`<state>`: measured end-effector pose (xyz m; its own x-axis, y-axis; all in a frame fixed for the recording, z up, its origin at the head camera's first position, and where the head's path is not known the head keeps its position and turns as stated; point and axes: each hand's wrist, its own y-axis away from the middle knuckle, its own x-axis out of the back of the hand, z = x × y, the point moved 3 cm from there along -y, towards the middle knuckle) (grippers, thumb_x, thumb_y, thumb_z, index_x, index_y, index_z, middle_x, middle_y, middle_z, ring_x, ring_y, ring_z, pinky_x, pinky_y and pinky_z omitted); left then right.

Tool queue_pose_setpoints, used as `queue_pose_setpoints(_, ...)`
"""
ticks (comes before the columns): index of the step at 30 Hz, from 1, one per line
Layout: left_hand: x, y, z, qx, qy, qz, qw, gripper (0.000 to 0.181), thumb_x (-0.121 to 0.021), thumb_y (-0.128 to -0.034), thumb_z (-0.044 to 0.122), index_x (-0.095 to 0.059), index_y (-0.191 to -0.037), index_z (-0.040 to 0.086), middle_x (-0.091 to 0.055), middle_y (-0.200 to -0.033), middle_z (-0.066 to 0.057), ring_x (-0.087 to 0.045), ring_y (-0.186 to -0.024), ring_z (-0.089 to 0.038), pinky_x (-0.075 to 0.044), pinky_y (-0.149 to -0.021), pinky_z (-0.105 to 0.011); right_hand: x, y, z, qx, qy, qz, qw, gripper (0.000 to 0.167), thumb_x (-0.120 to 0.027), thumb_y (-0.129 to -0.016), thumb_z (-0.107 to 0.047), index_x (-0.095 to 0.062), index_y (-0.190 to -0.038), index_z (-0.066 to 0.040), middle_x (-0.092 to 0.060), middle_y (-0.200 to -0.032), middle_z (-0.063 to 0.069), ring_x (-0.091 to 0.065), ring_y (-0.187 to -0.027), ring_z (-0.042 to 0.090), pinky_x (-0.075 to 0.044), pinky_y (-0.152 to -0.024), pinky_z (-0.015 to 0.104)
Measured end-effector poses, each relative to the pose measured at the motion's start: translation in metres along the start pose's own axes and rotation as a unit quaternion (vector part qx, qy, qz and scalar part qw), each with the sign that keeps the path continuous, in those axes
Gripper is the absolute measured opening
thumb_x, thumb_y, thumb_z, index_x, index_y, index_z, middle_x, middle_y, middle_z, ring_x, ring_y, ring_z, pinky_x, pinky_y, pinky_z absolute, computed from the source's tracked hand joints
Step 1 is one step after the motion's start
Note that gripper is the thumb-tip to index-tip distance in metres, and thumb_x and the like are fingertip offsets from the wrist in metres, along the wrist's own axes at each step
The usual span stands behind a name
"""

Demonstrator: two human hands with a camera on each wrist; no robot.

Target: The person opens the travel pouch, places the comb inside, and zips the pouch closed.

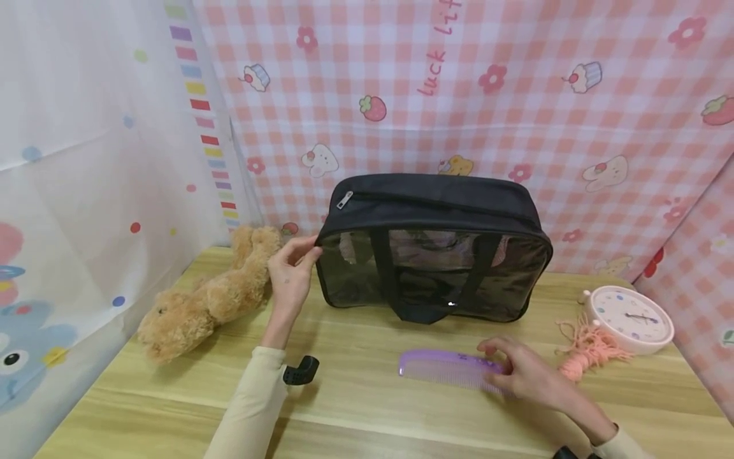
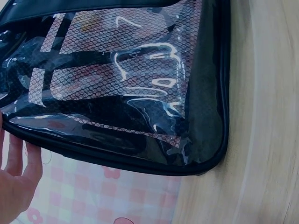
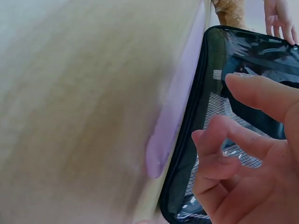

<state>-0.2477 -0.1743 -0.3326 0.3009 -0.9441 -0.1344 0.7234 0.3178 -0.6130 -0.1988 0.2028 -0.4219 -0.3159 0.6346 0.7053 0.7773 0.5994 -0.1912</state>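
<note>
Your left hand [image 1: 289, 275] pinched the upper left corner of the black bag [image 1: 436, 255], which stood on the table [image 1: 355, 408], your right hand [image 1: 533, 376] hovered, thumb apart from bent fingers, over the near-lying purple comb's [image 1: 438, 358] right end.

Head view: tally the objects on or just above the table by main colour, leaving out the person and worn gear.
Black: 1 (bag)
Purple: 1 (comb)
Pink: 2 (clock, yarn bundle)
Tan: 1 (plush toy)
Total: 5
</note>
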Motion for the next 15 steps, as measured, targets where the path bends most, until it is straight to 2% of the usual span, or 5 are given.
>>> queue_pose_setpoints(2,0.0005,-0.0001,0.0001,-0.006,-0.010,0.002,0.9999,0.015,-0.069,-0.0810,-0.010,-0.067,-0.095,-0.015,-0.070,-0.091,-0.014,-0.066,-0.083,-0.010,-0.054,-0.080,-0.030,-0.0007,0.0003,0.0033,-0.003,0.000,-0.008,1.0000,0.038,-0.074,-0.077,0.001,-0.057,-0.111,0.009,-0.060,-0.102,0.020,-0.047,-0.055,0.001,-0.046,-0.045,0.023)
queue_pose_setpoints(7,0.0002,-0.0016,0.0008,-0.013,-0.022,-0.006,0.9996,0.015,-0.069,-0.0810,-0.010,-0.067,-0.095,-0.015,-0.069,-0.091,-0.019,-0.065,-0.083,-0.008,-0.054,-0.081,-0.032,-0.0011,0.0029,0.0085,0.004,0.038,-0.013,0.9992,0.042,-0.077,-0.072,-0.002,-0.060,-0.110,0.006,-0.059,-0.105,0.016,-0.054,-0.074,0.009,-0.050,-0.060,0.025)
queue_pose_setpoints(9,0.0003,-0.0023,0.0008,-0.006,-0.021,-0.010,0.9997,0.015,-0.069,-0.0813,-0.009,-0.067,-0.095,-0.015,-0.069,-0.092,-0.018,-0.065,-0.084,-0.008,-0.054,-0.080,-0.031,-0.0010,0.0043,0.0093,0.009,0.056,-0.010,0.9984,0.043,-0.078,-0.070,-0.003,-0.061,-0.109,0.004,-0.059,-0.104,0.013,-0.055,-0.080,0.012,-0.050,-0.064,0.026)
queue_pose_setpoints(13,0.0019,-0.0019,0.0012,0.012,-0.022,-0.016,0.9995,0.014,-0.069,-0.0818,-0.008,-0.068,-0.095,-0.013,-0.069,-0.094,-0.017,-0.065,-0.085,-0.009,-0.054,-0.077,-0.027,-0.0004,0.0047,0.0106,0.010,0.074,-0.010,0.9972,0.043,-0.079,-0.068,-0.002,-0.062,-0.108,0.001,-0.058,-0.102,0.010,-0.054,-0.080,0.012,-0.050,-0.065,0.026)
queue_pose_setpoints(15,0.0030,-0.0014,0.0011,0.018,-0.022,-0.017,0.9995,0.012,-0.069,-0.0815,-0.008,-0.069,-0.093,-0.010,-0.069,-0.093,-0.016,-0.065,-0.085,-0.010,-0.054,-0.076,-0.026,0.0000,0.0040,0.0112,-0.002,0.083,-0.015,0.9964,0.041,-0.079,-0.067,-0.002,-0.063,-0.105,-0.001,-0.058,-0.099,0.007,-0.054,-0.080,0.012,-0.050,-0.065,0.026)
